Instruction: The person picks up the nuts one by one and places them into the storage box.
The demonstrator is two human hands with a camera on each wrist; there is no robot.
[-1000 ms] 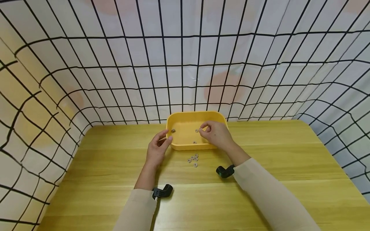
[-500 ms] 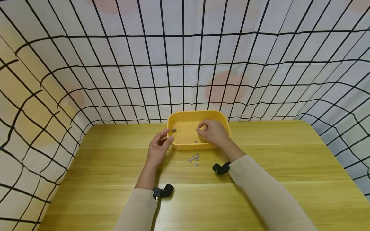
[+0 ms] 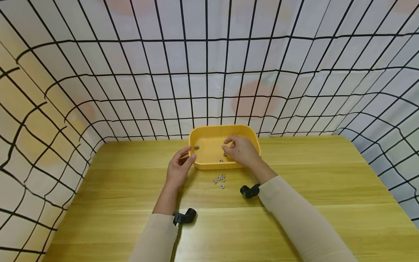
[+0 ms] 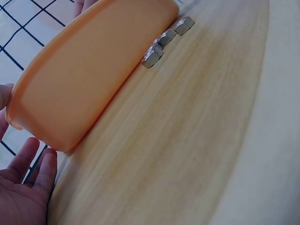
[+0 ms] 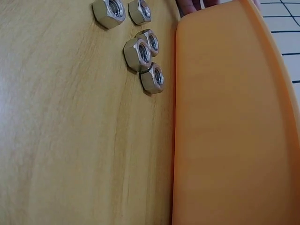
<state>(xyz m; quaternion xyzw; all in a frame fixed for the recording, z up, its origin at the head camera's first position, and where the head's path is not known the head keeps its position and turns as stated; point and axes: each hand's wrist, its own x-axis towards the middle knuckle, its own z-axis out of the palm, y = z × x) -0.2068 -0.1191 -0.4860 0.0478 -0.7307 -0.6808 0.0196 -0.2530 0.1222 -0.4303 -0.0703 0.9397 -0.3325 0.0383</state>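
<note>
A yellow tray (image 3: 209, 166) stands at the back of the wooden table, with a few metal hex nuts (image 3: 196, 147) inside. My left hand (image 3: 178, 168) holds its left end, thumb and fingers at the rim; the left wrist view shows the fingers (image 4: 23, 161) against the orange-looking wall. Over the tray's right half is my right hand (image 3: 242, 151), thumb and index finger bent toward each other with a gap between and no nut showing there. Just below those fingertips lies one nut (image 3: 225, 154). Several more nuts (image 5: 139, 55) lie on the table before the tray.
Black wire mesh (image 3: 206, 74) rises behind the table (image 3: 294, 203) and along both sides, with pale cloth behind it. A black wrist camera (image 3: 250, 191) is on the right wrist, another (image 3: 184, 217) on the left.
My right hand has shifted slightly left over the tray. A nut now shows in the tray under its fingers, where none showed before. The left hand has stayed at the rim.
</note>
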